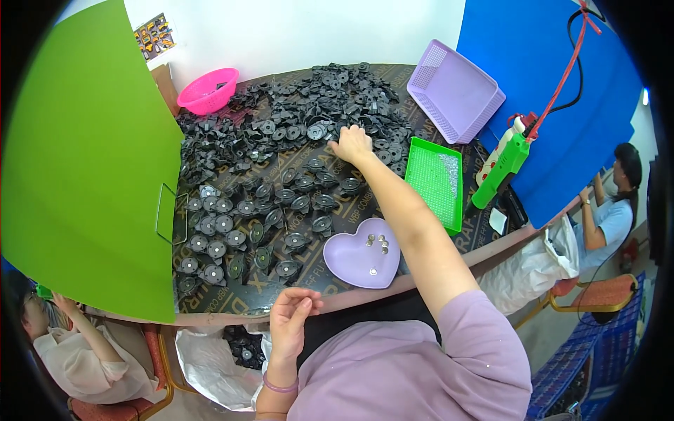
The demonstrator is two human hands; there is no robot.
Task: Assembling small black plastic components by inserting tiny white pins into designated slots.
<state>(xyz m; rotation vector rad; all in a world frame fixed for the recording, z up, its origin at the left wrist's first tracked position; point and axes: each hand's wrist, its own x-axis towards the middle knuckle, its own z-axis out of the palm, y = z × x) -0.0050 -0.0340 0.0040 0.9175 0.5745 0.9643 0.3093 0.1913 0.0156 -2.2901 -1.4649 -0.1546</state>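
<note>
My right hand (pixel 353 144) reaches across the table to the near edge of a large heap of black plastic parts (pixel 295 105). Its fingers point away into the heap, and their tips are hidden. Close to my body, above the table's front edge, my left hand (pixel 289 324) has its fingers curled in toward the thumb; anything small between them cannot be made out. Left of my right forearm lies a purple heart-shaped tray (pixel 344 261) with several small round metal pieces (pixel 382 242). Loose rows of black parts with round discs (pixel 225 224) cover the table's left half.
A pink basket (pixel 208 95) stands at the back left. On the right are a purple basket (pixel 449 130), a green tray (pixel 430 193) of small metal bits and a green electric screwdriver (pixel 502 172) hanging. Green (pixel 91 161) and blue panels (pixel 540 105) flank the table. Two people sit nearby.
</note>
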